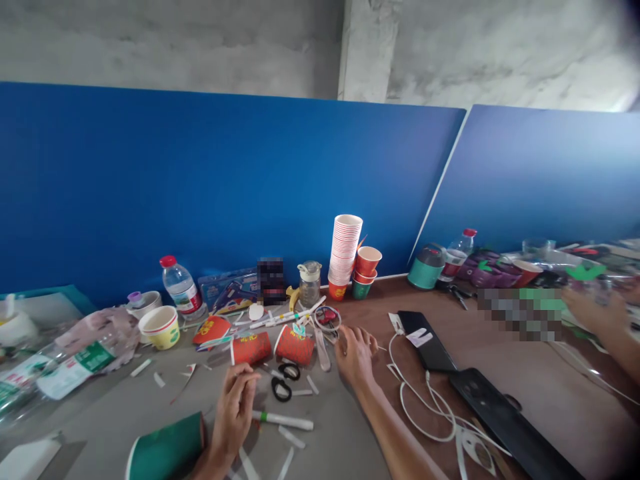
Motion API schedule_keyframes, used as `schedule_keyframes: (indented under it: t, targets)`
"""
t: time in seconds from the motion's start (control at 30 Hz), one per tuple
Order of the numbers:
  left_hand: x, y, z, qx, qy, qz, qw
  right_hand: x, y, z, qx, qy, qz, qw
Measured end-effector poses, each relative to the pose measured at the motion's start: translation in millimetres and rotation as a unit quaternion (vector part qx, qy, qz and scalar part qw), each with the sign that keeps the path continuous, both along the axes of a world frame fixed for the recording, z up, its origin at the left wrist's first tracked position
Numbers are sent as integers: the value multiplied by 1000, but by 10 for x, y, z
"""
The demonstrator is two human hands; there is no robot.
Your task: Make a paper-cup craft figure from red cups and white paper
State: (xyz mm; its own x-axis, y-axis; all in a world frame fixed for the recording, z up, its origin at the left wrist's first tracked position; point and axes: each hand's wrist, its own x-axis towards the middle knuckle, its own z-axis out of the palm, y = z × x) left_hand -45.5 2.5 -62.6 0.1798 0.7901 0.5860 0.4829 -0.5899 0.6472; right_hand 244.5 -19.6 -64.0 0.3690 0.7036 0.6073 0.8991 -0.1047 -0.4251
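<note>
My left hand (234, 412) rests on the grey table surface with its fingers curled together, just left of a white marker pen (283, 420) and above a green paper cup (167, 448) lying on its side. My right hand (354, 355) lies palm down further out, fingers bent, touching the table beside a red paper cup (294, 344) on its side and a roll of tape (327, 318). Black-handled scissors (283, 380) lie between my two hands. A second red cup (251, 348) lies tipped over nearby. Whether either hand pinches anything small is unclear.
A tall stack of paper cups (345, 256) stands by the blue partition (225, 180). Water bottles (181, 288), a yellow bowl (160, 327), paper scraps, a white cable (425, 407) and dark phones (430, 347) lie around. Another person's hand (595, 313) works at the right.
</note>
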Motion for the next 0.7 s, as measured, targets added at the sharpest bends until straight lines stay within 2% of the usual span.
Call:
schedule_keyframes:
  t: [0.13,0.23,0.5,0.7]
  targets:
    - [7,-3,-26,-16,-2,-4,1000,75,32,-20,20,15,-40,999]
    - [35,-63,25,0,-1,-16,1000,70,36,-66,10,8,-26,1000]
    - [104,-171,183,-50,-3,-20,999,68,63,-246,22,-12,18,1000]
    - [111,-191,204,-34,4,-45,998,75,75,-245,20,-9,28,999]
